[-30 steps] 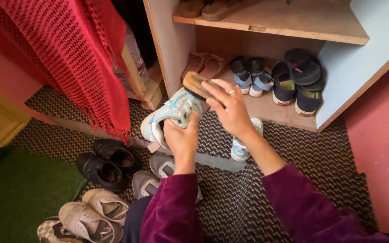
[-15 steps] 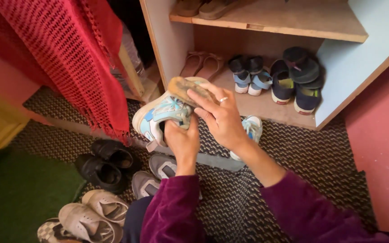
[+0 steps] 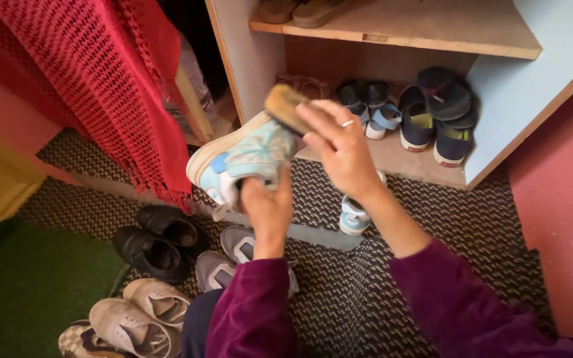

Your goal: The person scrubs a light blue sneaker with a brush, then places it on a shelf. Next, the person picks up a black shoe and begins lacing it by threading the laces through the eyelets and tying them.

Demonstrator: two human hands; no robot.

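Note:
My left hand (image 3: 268,204) grips a white and light-blue sneaker (image 3: 240,158) from below, holding it up on its side in front of the shoe shelf. My right hand (image 3: 341,147) is closed on a wooden-backed brush (image 3: 285,106) that rests against the top edge of the sneaker. The matching sneaker (image 3: 354,213) lies on the patterned mat just under my right wrist. Both sleeves are purple velvet.
A wooden shoe shelf (image 3: 399,156) holds dark and blue shoes (image 3: 432,119) and sandals. On the woven mat (image 3: 432,225) sit grey shoes (image 3: 233,255), black shoes (image 3: 157,238) and beige sneakers (image 3: 137,311). A red fringed cloth (image 3: 107,93) hangs at left; green carpet (image 3: 28,285) lies beside.
The brush moved left over the sneaker, then back up to the right along its top edge. The sneaker has been tilted so its side faces up more.

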